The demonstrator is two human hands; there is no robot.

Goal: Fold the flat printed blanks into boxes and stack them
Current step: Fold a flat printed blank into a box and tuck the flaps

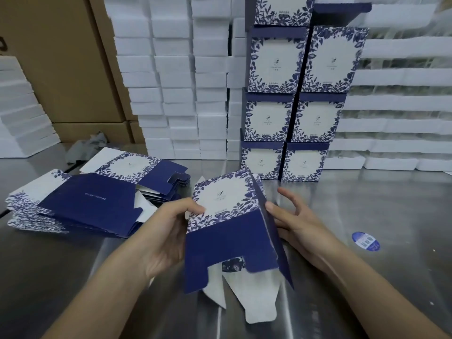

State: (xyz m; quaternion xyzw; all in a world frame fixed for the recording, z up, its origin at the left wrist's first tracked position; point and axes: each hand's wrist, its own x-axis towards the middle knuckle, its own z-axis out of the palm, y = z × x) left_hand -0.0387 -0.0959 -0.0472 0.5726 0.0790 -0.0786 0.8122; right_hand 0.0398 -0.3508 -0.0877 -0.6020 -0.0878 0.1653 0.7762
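Half-formed box [227, 216] at near centre, between both hands, loose flaps pointing near. Left hand [168, 231] grips its left edge, thumb on the printed panel. Right hand [298, 221] is spread wide, fingertips touching the right side panel. Stack [293, 106] stands far right, behind the box; right hand is nearer to it.

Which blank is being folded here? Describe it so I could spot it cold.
On the steel table, in front of the stacked finished boxes and right of the pile of flat blanks, one blank sits between the left hand and right hand. Unlike its neighbours, it is half opened, with flaps hanging loose.
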